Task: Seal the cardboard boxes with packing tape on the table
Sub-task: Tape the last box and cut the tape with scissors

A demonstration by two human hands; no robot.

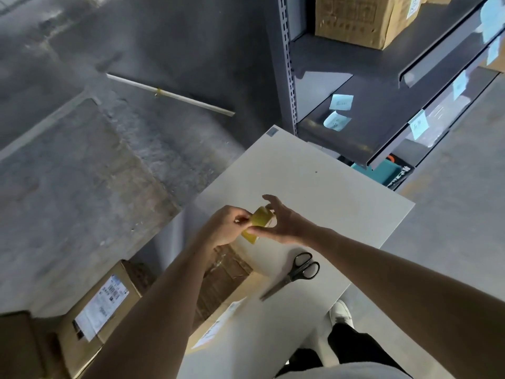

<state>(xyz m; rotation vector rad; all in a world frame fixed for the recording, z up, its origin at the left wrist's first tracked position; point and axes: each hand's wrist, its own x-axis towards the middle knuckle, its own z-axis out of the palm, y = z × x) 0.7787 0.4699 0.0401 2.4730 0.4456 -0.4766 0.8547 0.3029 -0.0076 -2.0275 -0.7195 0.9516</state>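
Left hand (226, 225) pinches glossy yellow tape (261, 218), probably loose end; right hand (285, 225) clasps it; scissors (296, 272) on smooth table (314, 192)

Left forearm (175, 291) hides much of cardboard box (232, 272); tape roll (261, 220) seems blurred.

Matt white table (341, 203) – brown cardboard box (229, 272), glossy tape – rough concrete floor (109, 160).
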